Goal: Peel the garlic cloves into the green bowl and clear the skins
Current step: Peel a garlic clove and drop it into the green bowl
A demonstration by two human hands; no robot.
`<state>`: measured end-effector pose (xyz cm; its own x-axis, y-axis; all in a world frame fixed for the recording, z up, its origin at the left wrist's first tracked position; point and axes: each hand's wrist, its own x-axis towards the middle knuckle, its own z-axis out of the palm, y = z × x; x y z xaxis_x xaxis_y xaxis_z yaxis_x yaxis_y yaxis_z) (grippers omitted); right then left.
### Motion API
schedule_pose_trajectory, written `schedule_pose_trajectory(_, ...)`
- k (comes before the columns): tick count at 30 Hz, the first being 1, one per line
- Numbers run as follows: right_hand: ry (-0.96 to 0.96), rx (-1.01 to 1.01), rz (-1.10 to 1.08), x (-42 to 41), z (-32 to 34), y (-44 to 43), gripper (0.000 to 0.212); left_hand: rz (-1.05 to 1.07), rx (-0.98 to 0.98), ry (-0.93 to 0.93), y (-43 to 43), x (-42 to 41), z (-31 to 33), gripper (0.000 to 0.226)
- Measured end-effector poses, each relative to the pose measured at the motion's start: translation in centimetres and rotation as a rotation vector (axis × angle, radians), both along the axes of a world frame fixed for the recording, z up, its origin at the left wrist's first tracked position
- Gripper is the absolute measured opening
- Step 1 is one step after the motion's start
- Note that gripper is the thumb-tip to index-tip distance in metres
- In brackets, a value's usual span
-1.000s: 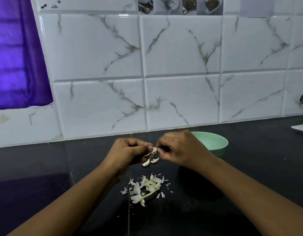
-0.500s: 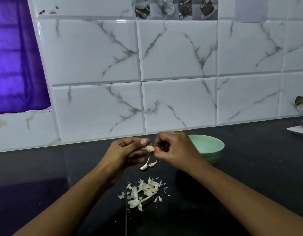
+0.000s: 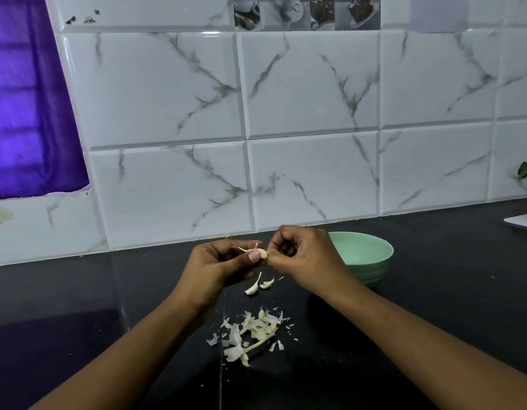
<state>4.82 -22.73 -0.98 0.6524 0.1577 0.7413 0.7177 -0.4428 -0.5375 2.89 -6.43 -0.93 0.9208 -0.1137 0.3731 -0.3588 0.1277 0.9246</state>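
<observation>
One garlic clove (image 3: 263, 254), partly skinned, a strip of skin curling off it, was held above the bench (image 3: 433, 306) between both hands. Left hand (image 3: 223, 263): thumb and fingers clamped on the clove. Right hand (image 3: 305, 255): fingers pinched together at its end, apparently on skin. Two loose cloves (image 3: 252, 290), seemingly unpeeled, lay just below. Skins (image 3: 250, 329) lay heaped nearer the person. Green bowl (image 3: 371, 253), behind the right hand, showed no cloves where visible. Judged: peeling under way, skins uncleared.
</observation>
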Motion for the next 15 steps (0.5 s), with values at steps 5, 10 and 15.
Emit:
schedule_pose_trajectory(5, 0.085, 0.099, 0.006, 0.0, 0.5, -0.5, 0.015, -0.047, 0.037, 0.009, 0.4, 0.1, 0.1, 0.025)
schedule_pose_trajectory(10, 0.348, 0.149, 0.202, -0.2, 1.7, -1.8, 0.011, -0.042, 0.05, 0.062, 0.6, 0.3, 0.1, 0.031)
schedule_pose_trajectory(15, 0.418, -0.175, 0.232, -0.6, 1.4, -1.6, 0.014, -0.019, 0.023, 0.121, 0.9, 0.5, 0.0, 0.026)
